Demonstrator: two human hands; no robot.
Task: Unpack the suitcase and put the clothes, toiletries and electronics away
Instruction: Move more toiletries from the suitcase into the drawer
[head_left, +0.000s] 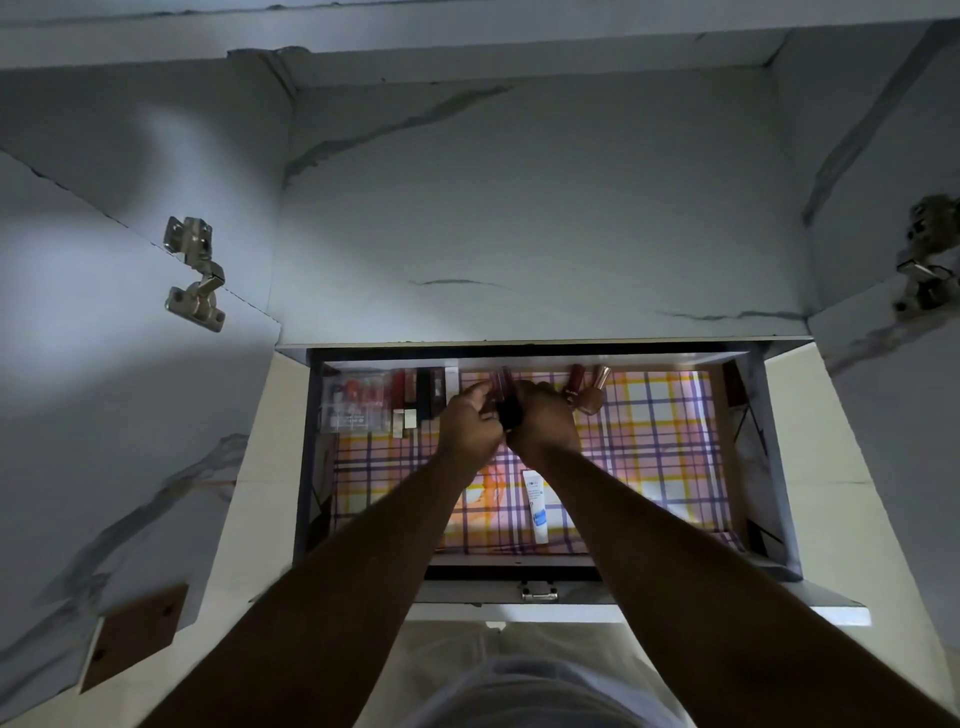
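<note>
A clear box (355, 401) and blurred lipsticks (411, 395) sit in the drawer's (775, 467) far-left corner. The left hand (470, 422) and right hand (543, 418) meet over the back, both grasping a dark bottle (506, 402), mostly hidden. Nail polish (589, 397) lies just right; a white tube (536, 504) is half covered by the right forearm.

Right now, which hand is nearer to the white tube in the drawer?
Right. The right hand is just beyond the white tube; the left hand is beyond it, further left.
</note>
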